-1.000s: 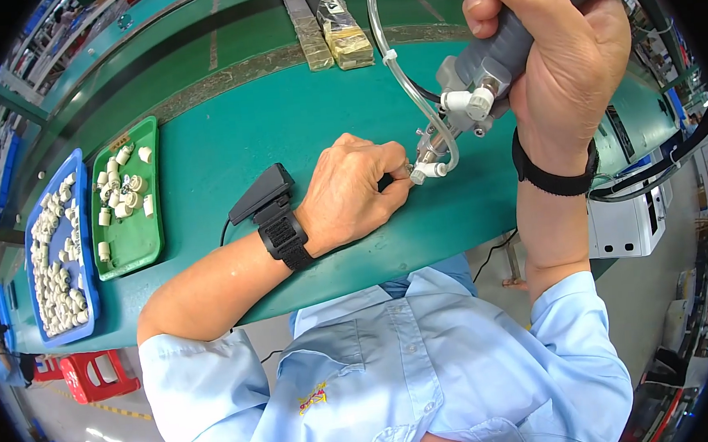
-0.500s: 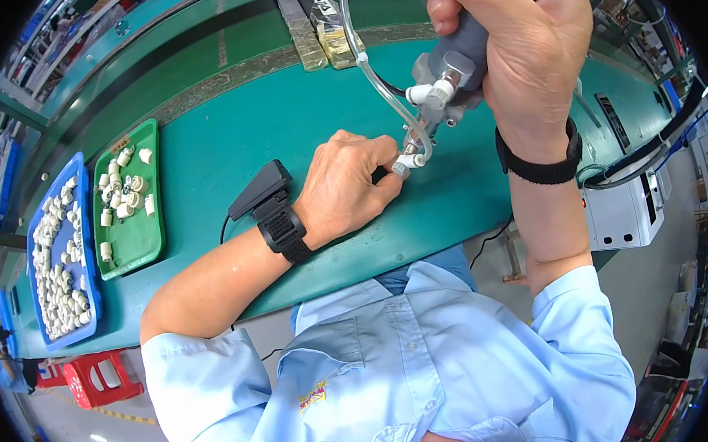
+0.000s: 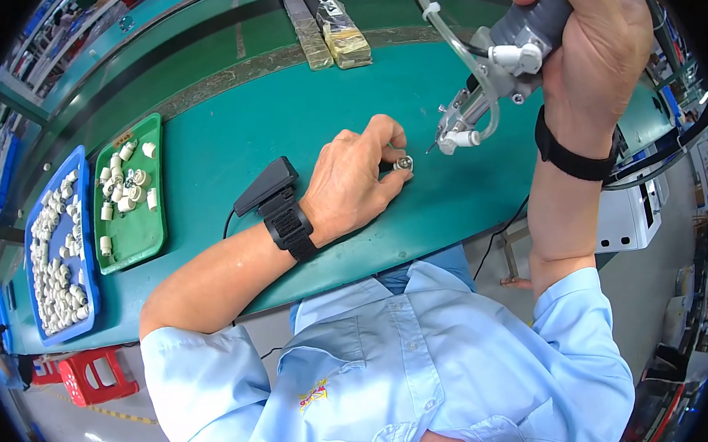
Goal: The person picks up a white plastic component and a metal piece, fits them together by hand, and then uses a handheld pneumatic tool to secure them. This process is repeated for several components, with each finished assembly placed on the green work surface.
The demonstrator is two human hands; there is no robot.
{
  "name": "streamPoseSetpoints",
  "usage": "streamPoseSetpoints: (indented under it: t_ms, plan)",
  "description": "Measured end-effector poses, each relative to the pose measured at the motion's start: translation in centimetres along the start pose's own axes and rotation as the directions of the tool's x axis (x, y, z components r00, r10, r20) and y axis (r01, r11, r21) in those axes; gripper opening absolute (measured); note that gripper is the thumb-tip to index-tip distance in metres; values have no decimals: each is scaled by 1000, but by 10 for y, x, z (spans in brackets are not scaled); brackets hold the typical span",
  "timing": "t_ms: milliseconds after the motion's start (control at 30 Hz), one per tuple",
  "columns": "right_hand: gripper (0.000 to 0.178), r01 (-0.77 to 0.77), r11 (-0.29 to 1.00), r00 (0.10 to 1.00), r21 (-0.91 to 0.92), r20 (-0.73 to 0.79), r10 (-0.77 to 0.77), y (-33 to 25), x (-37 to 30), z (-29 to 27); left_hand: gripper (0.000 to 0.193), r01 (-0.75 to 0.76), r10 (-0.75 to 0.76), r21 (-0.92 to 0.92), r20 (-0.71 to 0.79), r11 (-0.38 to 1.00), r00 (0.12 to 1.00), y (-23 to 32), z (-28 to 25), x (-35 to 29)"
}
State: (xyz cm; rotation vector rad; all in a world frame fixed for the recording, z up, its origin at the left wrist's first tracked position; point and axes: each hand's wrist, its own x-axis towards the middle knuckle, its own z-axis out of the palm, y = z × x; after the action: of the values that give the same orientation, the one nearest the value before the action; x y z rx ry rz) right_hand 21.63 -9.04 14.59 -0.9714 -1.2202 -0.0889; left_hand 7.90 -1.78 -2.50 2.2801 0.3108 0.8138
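My left hand (image 3: 355, 174) rests on the green work mat, fingertips closed on a small white round fitting (image 3: 402, 163) with metal at its centre. Only the upper end of that fitting shows; the fingers cover the rest. Raised to the right, my right hand (image 3: 596, 48) is wrapped round the grey body of a power screwdriver (image 3: 484, 80). Its metal nose carries white fittings and a clear tube (image 3: 447, 30). The thin tip points down and left, a short way right of the white fitting and apart from it.
On the left lie a green tray (image 3: 160, 203) with several white fittings and a blue tray (image 3: 90, 264) with many more. Two long bars (image 3: 320, 26) lie at the back. A white box-shaped machine (image 3: 629, 218) stands lower right, a red stool (image 3: 98, 377) lower left.
My right hand has drawn the screwdriver up and to the right, off the fitting, which now shows between my left fingertips. My left hand has hardly moved.
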Motion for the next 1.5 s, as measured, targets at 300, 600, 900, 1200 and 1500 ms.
streamPoseSetpoints:
  t_ms: [300, 600, 900, 1200, 1500]
  plan:
    - [27, -131, 991, 991, 30, 0, 131, 2, -16, 19, 37, 44, -46, 36, 42, 998, 998, 2, -4, -1]
    - [26, -183, 977, 983, 107, 23, 182, 4, -20, 24, 34, 19, -21, 39, 50, 999, 999, 1, -3, 0]
    - [25, -178, 958, 984, 225, 64, 168, 11, -25, 26, 34, 11, -13, 44, 37, 999, 999, 4, -5, -1]
    - [26, -148, 886, 988, 439, 101, 114, 12, -31, 39, 39, -28, 29, 65, -18, 997, 999, 6, -7, -3]
    - [29, -141, 988, 988, 65, 68, 136, 12, 6, -5, 37, 28, -28, 17, 9, 999, 1000, 0, -4, 6]
